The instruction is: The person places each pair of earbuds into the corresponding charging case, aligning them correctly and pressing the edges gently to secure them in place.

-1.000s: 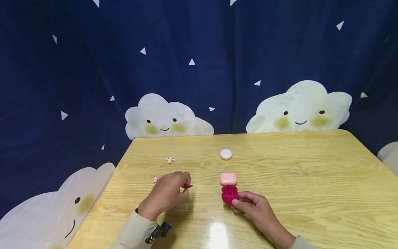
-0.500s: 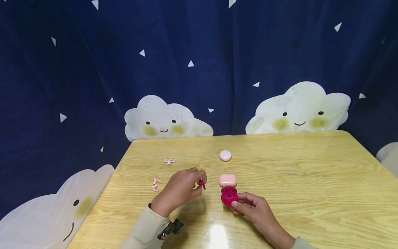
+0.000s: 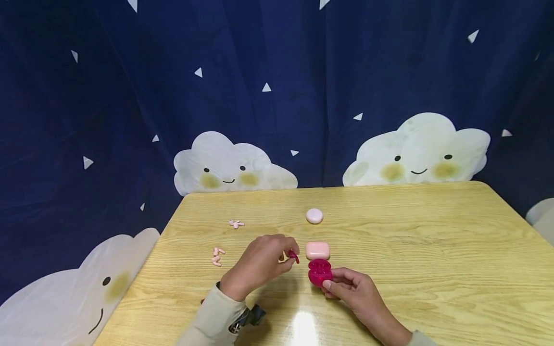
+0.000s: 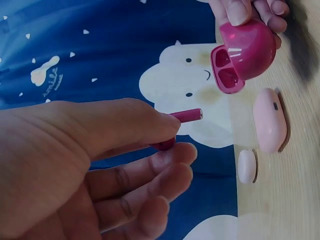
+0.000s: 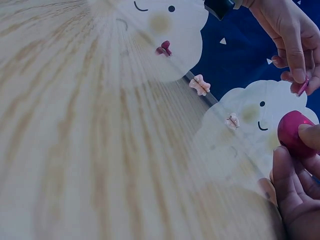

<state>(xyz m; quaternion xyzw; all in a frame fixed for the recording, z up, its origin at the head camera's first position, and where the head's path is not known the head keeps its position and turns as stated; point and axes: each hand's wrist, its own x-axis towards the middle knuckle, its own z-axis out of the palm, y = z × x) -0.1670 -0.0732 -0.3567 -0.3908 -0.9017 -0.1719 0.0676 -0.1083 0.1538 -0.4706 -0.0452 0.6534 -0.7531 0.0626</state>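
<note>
Between thumb and fingers, my left hand point(image 3: 264, 262) pinches a dark pink earbud point(image 4: 187, 116), its stem pointing out past the thumb tip in the left wrist view. My right hand point(image 3: 357, 290) grips a dark pink charging case point(image 3: 320, 274) with its lid up. The left wrist view shows two hollows inside the case. The earbud is a short way left of the case, level with its lid in the head view. Just behind the case lies a shut light pink case point(image 3: 318, 250).
A round pale pink case point(image 3: 314, 216) sits farther back. On the left lie pale pink earbuds point(image 3: 236, 224) and peach-pink earbuds point(image 3: 217, 257). Another dark pink earbud point(image 5: 164, 48) rests on the wooden table point(image 3: 433, 250), mostly hidden by my left sleeve in the head view. A dark blue curtain point(image 3: 259, 57) hangs behind.
My left hand has moved right with the dark pink earbud, closer to the open case, uncovering the peach-pink earbuds. My right hand and the case have stayed in place.
</note>
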